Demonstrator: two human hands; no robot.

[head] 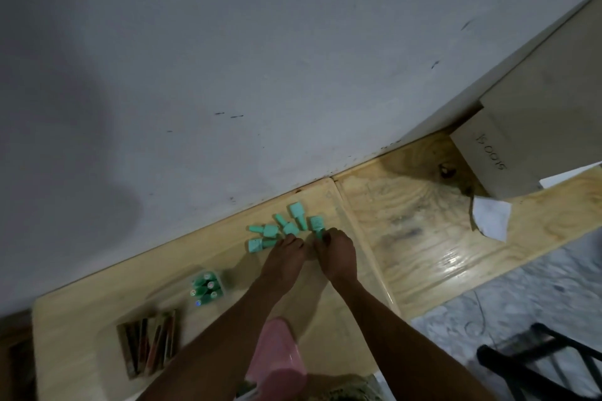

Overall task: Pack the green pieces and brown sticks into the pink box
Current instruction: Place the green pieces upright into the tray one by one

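Note:
Several mint-green pieces (279, 230) lie in a loose cluster on the wooden table (97, 303) close to the wall. My left hand (286, 257) reaches into the near side of the cluster, fingertips touching a piece. My right hand (335, 254) pinches the stem of one green piece (316, 225) at the cluster's right end. A row of brown sticks (148, 345) lies at the near left. The pink box (277, 355) stands at the near edge, between my forearms.
A clear container (207, 286) holding more green pieces stands left of my arms. A cardboard box (521, 127) and white paper (492, 216) sit at the far right. The grey wall (228, 75) borders the table. A black chair frame (540, 365) stands at the lower right.

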